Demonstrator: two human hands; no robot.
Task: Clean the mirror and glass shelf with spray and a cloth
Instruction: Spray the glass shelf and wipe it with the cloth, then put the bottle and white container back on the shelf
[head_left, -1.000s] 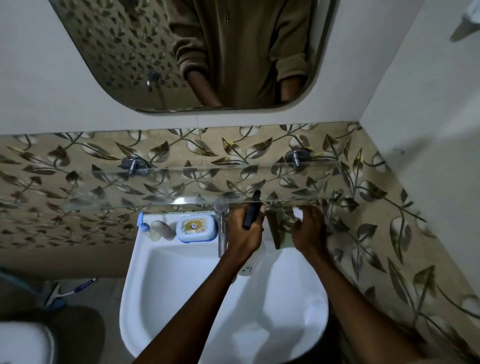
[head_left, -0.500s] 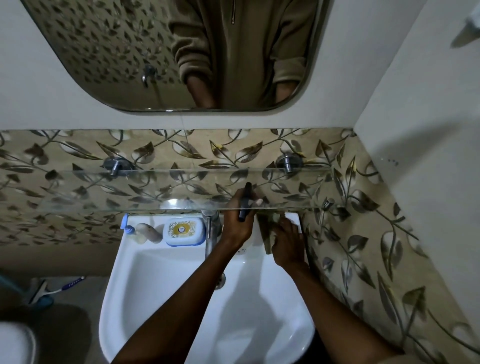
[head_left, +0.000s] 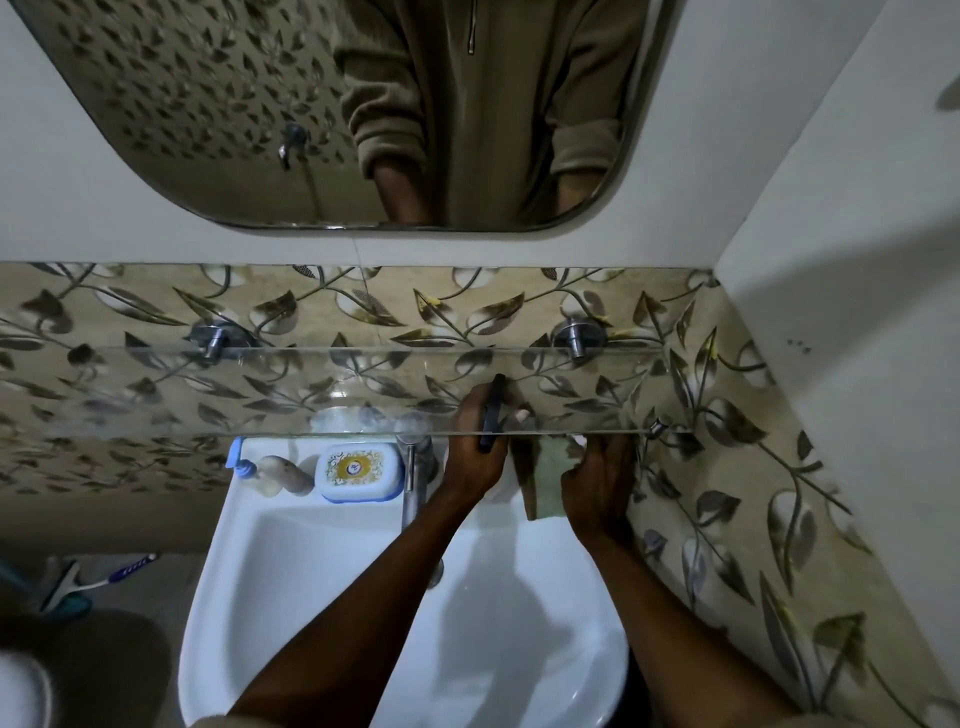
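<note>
Spray bottle (head_left: 491, 415) and cloth (head_left: 543, 480) are both under the front edge of the glass shelf (head_left: 291, 395), above the right back part of the white sink (head_left: 291, 582). Two bare arms reach up over the sink. The left hand (head_left: 475, 454) has its fingers curled round the spray bottle, and the black top of the bottle shows through the glass. The right hand (head_left: 597, 480) is just to the right of it and holds the green and brown cloth, which hangs down between the two hands. I cannot tell if the cloth touches the glass.

On the back rim of the sink, left of the hands, stands a metal tap (head_left: 413, 467). Left of the tap is a white and blue soap box (head_left: 358, 472), then a pale soap bar (head_left: 283, 474), then something small and blue (head_left: 240, 462). On the floor at the far left lies a blue and white toothbrush (head_left: 111, 574).

Farther back, the glass shelf runs along the leaf tiled wall (head_left: 753, 493) on two metal holders (head_left: 215, 340). Above it, on the white wall, hangs the mirror (head_left: 208, 104), and it shows a person in a brown top with a zip.
</note>
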